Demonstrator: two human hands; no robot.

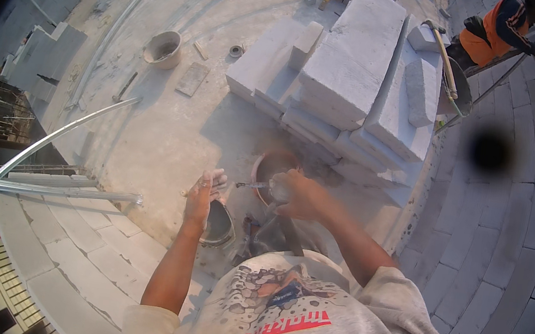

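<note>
My right hand (296, 194) is closed around a thin, grey, crusted metal tool (253, 185), whose narrow end points left; its exact kind does not show. It is held over the reddish round tub (257, 172), which has a dark inside. My left hand (205, 192) has its fingers stretched out and pale with dust, holding nothing. Just below it stands a dark bucket (216, 238). Between the bucket and my shirt is a crumpled dark shape I cannot make out.
A stack of pale blocks (354, 50) rises ahead. A beige bucket (163, 52) and a flat grey piece (192, 80) are on the floor. Metal channels (62, 133) lean at left. Beyond a black bucket (458, 101), a person in orange (490, 37) bends at the block wall (472, 255).
</note>
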